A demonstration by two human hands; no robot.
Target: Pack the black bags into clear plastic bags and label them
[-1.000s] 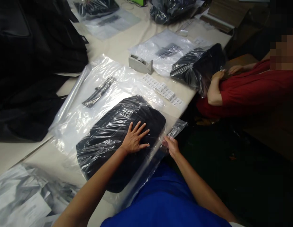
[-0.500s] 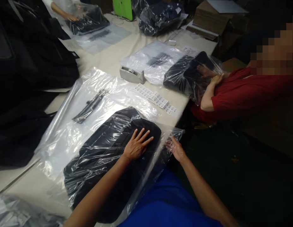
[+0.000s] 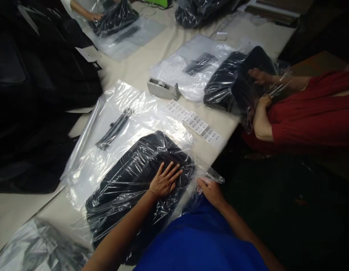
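A black bag in clear plastic wrap (image 3: 126, 173) lies on the near edge of the table. My left hand (image 3: 165, 180) rests flat on its upper right part, fingers spread. To the right, just past the bag's end, my right hand (image 3: 210, 191) has its fingers closed on the loose plastic edge. Behind the bag, flat clear plastic bags (image 3: 143, 101) are spread out, with a dark strip (image 3: 115, 128) showing on them. A sheet of barcode labels (image 3: 193, 121) lies beside them.
A grey tape dispenser (image 3: 163, 89) stands beyond the labels. At right, a person in red handles another wrapped black bag (image 3: 228, 84). Black bags (image 3: 44, 90) are piled at left. Crumpled plastic (image 3: 41, 248) lies at the lower left. Another person's hand (image 3: 94, 17) is at the far left.
My right hand has gone from loosely open to closed on the plastic edge. My left hand stays spread on the bag. The plastic is drawn closer around the bag's right end. The view has shifted.
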